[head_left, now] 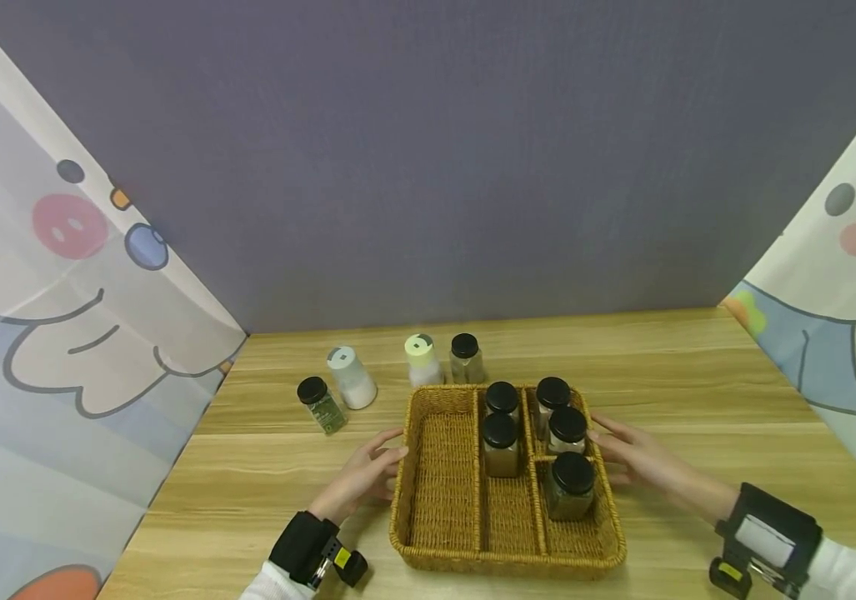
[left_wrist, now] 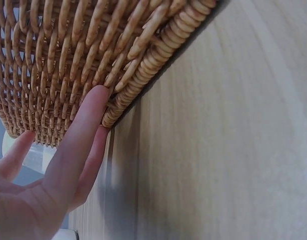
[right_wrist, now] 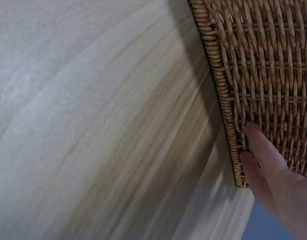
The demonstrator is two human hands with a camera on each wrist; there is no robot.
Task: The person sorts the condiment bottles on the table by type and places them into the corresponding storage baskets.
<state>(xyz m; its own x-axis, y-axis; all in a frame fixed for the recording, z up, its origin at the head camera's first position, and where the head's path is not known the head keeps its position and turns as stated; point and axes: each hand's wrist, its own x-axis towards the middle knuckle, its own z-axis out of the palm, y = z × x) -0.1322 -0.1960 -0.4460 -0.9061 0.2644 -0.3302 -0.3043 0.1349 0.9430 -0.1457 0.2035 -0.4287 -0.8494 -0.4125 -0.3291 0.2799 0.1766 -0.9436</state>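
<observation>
A woven wicker basket with dividers rests on the wooden table. Its middle section holds two black-lidded jars, a rear jar and a front jar. Two more, a rear jar and a jar with pale contents, stand in the right rear section, and a dark jar is in the right front one. My left hand touches the basket's left wall with extended fingers. On the opposite wall, my right hand presses fairly straight fingers.
Behind the basket stand a yellow-topped white shaker and a black-lidded jar. Left of these are a white-topped shaker and a jar of green contents. A grey panel rises along the table's back edge.
</observation>
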